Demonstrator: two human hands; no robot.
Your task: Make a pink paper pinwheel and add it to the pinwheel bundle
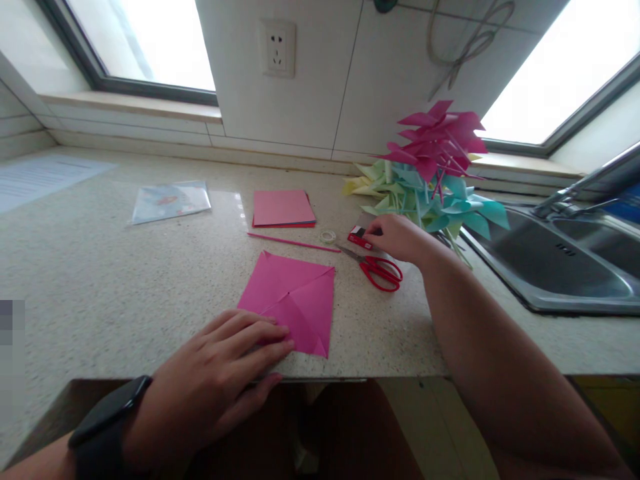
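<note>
Fingers (273,331) of L hand (213,360) extended, resting on near-L part of creased pink sheet (313,287) at front of worktop (190,280), nothing gripped. R hand (400,237) fingers bunched at small red box (360,238); can't tell if they've hold of it or anything in it. Red scissors (383,273) just nearer. 1 pink stick (295,242) past sheet's far edge, paper stack (283,208) behind it. Pinwheels (440,140) R rear, nr sink (530,267).

Left grip (220,370) lies palm-down; right grip (395,237) curls, arm (480,320) outstretched.
</note>
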